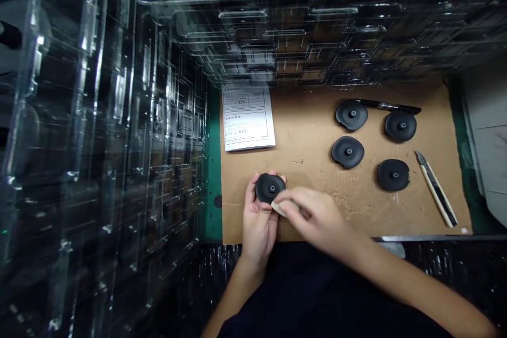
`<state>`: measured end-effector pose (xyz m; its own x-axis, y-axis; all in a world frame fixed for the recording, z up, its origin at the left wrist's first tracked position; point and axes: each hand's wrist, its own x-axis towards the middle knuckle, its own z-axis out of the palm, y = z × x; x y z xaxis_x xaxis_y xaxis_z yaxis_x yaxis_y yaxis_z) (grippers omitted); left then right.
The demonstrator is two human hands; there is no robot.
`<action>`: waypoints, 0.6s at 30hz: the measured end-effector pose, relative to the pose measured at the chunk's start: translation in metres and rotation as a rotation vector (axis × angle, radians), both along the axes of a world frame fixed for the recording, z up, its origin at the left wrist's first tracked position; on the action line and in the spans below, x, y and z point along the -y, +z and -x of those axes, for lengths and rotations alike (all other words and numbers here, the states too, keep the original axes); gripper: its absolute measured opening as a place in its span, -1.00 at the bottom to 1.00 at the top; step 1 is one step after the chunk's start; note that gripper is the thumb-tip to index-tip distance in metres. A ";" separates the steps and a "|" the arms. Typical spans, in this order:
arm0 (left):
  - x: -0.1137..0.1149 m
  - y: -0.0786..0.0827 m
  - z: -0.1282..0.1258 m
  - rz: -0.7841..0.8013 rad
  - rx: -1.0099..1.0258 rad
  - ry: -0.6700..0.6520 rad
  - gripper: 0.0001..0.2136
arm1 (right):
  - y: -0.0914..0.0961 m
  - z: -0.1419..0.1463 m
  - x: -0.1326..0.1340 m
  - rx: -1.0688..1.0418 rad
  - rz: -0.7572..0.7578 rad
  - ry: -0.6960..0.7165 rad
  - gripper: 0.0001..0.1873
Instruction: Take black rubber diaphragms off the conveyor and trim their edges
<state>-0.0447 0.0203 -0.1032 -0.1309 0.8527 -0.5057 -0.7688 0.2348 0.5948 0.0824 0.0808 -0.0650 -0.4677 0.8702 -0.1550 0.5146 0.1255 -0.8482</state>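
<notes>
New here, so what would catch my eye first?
Clear plastic trays fill the left and far side. At the cardboard sheet's near edge, the left hand holds a black disc while the right hand presses a pale pad to it. Four more discs lie to the right.

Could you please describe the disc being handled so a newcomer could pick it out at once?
On the brown cardboard sheet beside the clear trays, go to the edge nearest the person. The black disc there sits in the left hand, with the right hand pressing a pale pad to its rim; the other four discs lie untouched.
</notes>
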 end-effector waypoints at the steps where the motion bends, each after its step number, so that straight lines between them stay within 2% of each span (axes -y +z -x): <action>1: 0.000 0.000 0.000 -0.005 -0.011 -0.002 -0.54 | -0.002 -0.001 -0.004 0.014 -0.011 -0.042 -0.82; 4: -0.001 0.001 0.001 -0.018 -0.048 0.003 -0.51 | -0.006 -0.002 -0.016 0.046 -0.058 -0.156 -0.81; 6: -0.001 0.000 0.001 -0.010 -0.062 0.010 -0.52 | -0.003 0.002 -0.019 0.018 -0.092 -0.104 -0.79; 10: 0.000 -0.002 0.002 -0.007 -0.054 0.007 -0.53 | 0.005 0.015 -0.014 0.019 -0.051 0.117 -0.81; 13: 0.000 -0.002 0.002 -0.018 -0.061 0.029 -0.55 | 0.003 0.014 -0.012 0.022 -0.065 0.088 -0.80; 18: -0.002 -0.001 0.001 -0.029 -0.036 -0.009 -0.50 | -0.005 -0.008 -0.011 -0.028 -0.020 0.062 -0.82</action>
